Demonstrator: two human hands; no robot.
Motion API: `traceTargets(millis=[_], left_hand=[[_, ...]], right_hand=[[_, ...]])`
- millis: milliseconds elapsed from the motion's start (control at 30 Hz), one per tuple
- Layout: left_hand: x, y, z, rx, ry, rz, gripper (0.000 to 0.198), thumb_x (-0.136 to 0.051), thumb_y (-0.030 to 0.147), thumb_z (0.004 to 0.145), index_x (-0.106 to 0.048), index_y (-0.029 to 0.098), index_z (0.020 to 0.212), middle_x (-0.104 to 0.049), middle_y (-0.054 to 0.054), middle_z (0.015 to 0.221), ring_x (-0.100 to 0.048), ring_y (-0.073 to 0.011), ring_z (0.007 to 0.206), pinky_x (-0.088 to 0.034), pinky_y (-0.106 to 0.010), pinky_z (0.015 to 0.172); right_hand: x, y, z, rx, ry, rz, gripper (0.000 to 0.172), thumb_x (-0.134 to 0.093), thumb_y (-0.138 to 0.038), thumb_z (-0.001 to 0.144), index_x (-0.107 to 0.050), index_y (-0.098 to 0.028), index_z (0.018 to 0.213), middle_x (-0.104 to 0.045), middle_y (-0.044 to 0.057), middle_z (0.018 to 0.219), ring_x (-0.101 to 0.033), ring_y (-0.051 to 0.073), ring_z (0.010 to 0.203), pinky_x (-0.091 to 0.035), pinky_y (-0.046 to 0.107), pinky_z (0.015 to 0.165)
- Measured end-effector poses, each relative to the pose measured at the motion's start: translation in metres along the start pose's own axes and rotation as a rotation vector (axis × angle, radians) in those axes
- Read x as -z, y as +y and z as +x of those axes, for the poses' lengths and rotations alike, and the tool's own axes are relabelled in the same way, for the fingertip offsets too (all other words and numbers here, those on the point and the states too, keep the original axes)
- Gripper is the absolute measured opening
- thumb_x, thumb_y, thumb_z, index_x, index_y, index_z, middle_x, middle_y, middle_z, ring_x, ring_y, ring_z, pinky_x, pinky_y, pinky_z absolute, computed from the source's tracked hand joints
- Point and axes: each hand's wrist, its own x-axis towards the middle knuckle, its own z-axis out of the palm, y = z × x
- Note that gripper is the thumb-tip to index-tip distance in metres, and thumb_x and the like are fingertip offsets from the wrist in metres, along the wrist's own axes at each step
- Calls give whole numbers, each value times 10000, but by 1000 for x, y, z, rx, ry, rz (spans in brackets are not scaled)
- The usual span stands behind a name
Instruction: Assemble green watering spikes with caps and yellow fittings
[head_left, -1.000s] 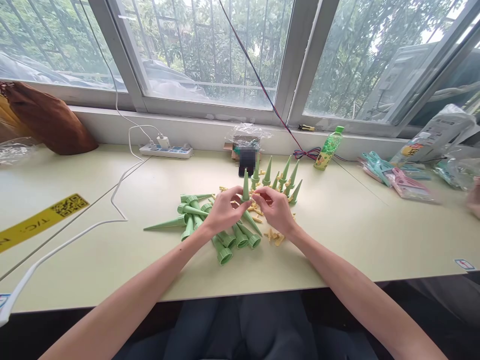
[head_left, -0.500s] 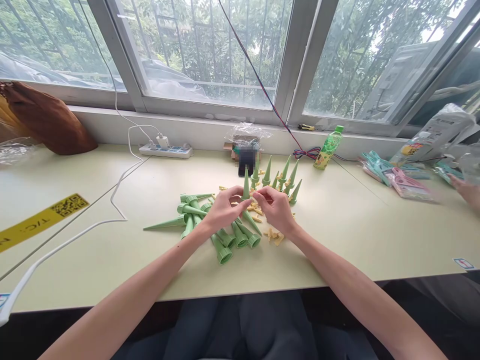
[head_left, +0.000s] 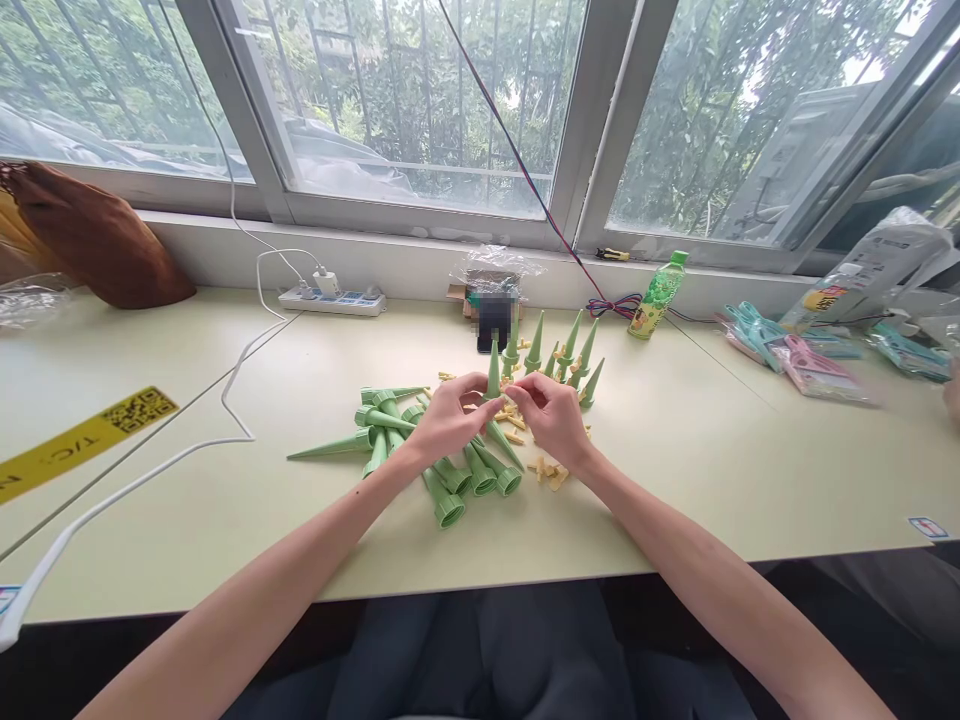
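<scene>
My left hand [head_left: 448, 420] is closed round the base of a green cone spike [head_left: 493, 372] that points upward. My right hand [head_left: 551, 415] pinches at the same cone's base from the right side; what its fingertips grip is too small to name. Under and left of my hands lies a heap of green cone spikes [head_left: 405, 440] on their sides. Small yellow plastic pieces [head_left: 547, 472] are scattered beneath my right hand. Several green cones stand upright [head_left: 570, 355] just behind my hands.
The pale table [head_left: 225, 500] carries a white power strip [head_left: 332, 300] with a cable, a yellow label [head_left: 82, 440], a brown bag [head_left: 90, 235], a green bottle [head_left: 656, 295] and packets of coloured clips [head_left: 795, 355]. Another person's hand [head_left: 952, 395] shows at the right edge.
My hands stay almost still on the upright cone, with only small finger shifts. The other person's hand at the right has drawn back toward the frame edge.
</scene>
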Motion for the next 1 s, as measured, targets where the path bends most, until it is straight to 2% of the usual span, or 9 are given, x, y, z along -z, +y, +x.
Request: traceTargets(millis=[267,467,700,900,1000], left_hand=[[0,9,0,69,-51,-165,364,-686,495,777,-666,147,881,-589,-16,726,-521,-111,569,-475,-242,517],[1,5,0,20,-19,-88,351,-679,460,799,-647,152,964,-646,-48,871,-555,-106,592,-496,-238,527],[1,1,0,-76,15,35,277,-660,419,818,-620,159,905,-629,-38,844,-574,-115,623,-499,-221,516],[-1,1,0,-96,38,101,281,-640,400,830,-639,172,996,-651,-53,891,-616,-154,747,-515,-217,543],[-2,2,-1,-96,35,107,285,-636,406,828,-642,177,997,-651,-50,865,-618,-160,745,-522,-226,547]], right_hand=[[1,2,0,38,9,36,216,-593,-391,901,-660,-188,865,-678,35,775,-608,153,658,-501,283,630],[1,1,0,45,-6,47,200,-596,-372,900,-659,-195,967,-706,61,929,-650,168,768,-536,306,709],[1,1,-1,9,-12,56,246,-595,-424,893,-629,-181,885,-666,37,791,-604,147,658,-480,269,610],[0,1,1,-4,-7,-31,416,-533,-506,915,-527,-188,648,-458,-39,530,-396,98,490,-333,243,495],[0,3,2,-4,-5,-69,491,-487,-534,931,-469,-190,582,-412,-42,492,-359,94,472,-299,249,484]])
